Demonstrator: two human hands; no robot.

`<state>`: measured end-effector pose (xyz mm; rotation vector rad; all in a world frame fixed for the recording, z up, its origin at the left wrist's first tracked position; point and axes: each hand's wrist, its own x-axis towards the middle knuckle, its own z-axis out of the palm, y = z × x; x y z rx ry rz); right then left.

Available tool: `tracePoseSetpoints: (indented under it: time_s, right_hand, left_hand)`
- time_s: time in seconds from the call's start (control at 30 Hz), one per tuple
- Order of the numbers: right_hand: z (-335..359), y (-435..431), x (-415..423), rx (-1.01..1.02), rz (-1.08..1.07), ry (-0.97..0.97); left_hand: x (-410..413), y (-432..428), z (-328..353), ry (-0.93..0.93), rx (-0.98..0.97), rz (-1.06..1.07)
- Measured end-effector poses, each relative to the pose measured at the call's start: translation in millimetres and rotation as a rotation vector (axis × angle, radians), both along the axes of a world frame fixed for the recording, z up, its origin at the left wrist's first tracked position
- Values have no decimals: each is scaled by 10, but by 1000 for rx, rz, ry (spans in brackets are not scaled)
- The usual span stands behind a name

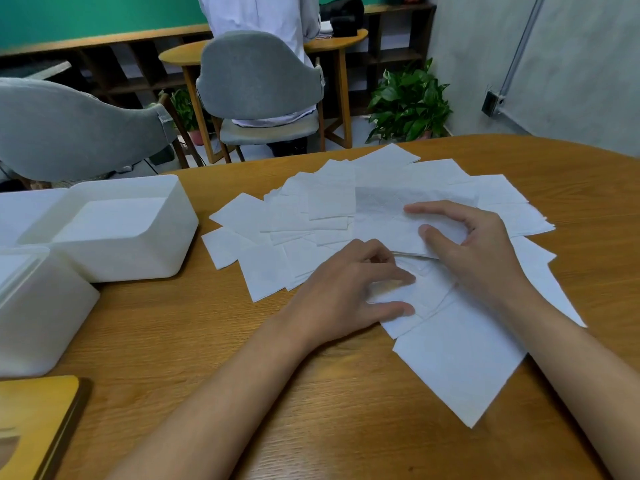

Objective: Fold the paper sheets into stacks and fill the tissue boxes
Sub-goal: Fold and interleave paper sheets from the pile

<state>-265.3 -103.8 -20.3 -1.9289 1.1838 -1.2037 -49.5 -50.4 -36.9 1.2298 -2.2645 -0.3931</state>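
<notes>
Several white paper sheets (311, 216) lie fanned out and overlapping on the wooden table (242, 358). My left hand (349, 289) rests on a creased sheet (426, 292) near the middle, fingers extended and pressing it flat. My right hand (474, 244) pinches the edge of a sheet (391, 220) between thumb and fingers, lifting it slightly over the pile. A larger sheet (460, 355) lies closest to me. Two white tissue boxes stand at the left: one open box (114, 251) and a nearer one (38, 313).
A wooden lid (31, 417) lies at the near left corner. Behind the table stand two grey chairs (259, 81), a small round table (263, 46), green plants (408, 102), and a person in white clothing (263, 15).
</notes>
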Motion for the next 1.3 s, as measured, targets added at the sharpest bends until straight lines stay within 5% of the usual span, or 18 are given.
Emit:
tracePoseSetpoints:
  time_s: [0.2, 0.63, 1.03, 1.3]
  right_hand:
    - [-1, 7, 11, -5, 5, -3]
    - [46, 27, -17, 54, 32, -76]
    - [52, 48, 30, 57, 47, -40]
    - [61, 55, 32, 51, 46, -41]
  left_hand:
    - [-93, -1, -108, -47, -317, -25]
    - [16, 86, -70, 258, -250, 71]
    - [-52, 101, -24, 51, -163, -2]
    - [-73, 120, 3, 162, -267, 12]
